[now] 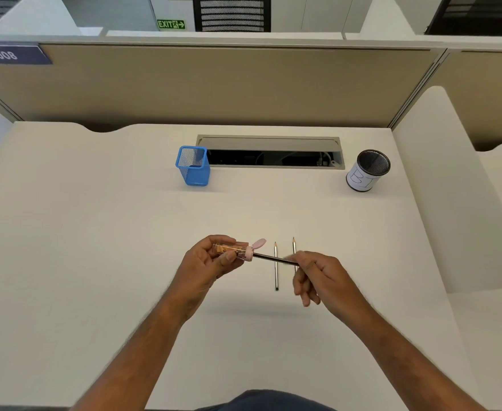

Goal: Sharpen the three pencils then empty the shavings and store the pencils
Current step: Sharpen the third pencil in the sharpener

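While the clear tubular sharpener with pink cap (234, 250) is gripped crosswise in the left hand (211, 262), a dark pencil (276, 258) is pinched by the right hand (318, 274), its tip seated in the cap so it can be turned. Brown shavings are contained inside. Two sharpened grey pencils (276, 266) lie parallel on the cream tabletop (95, 232), apparently set aside. A blue mesh holder (193, 166) and a white-labelled black mesh cup (367, 171) stand behind, well apart.

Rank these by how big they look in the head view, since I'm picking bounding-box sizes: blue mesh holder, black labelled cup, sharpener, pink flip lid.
1. blue mesh holder and black labelled cup: look alike, unranked.
2. sharpener, partly covered by the left hand.
3. pink flip lid.
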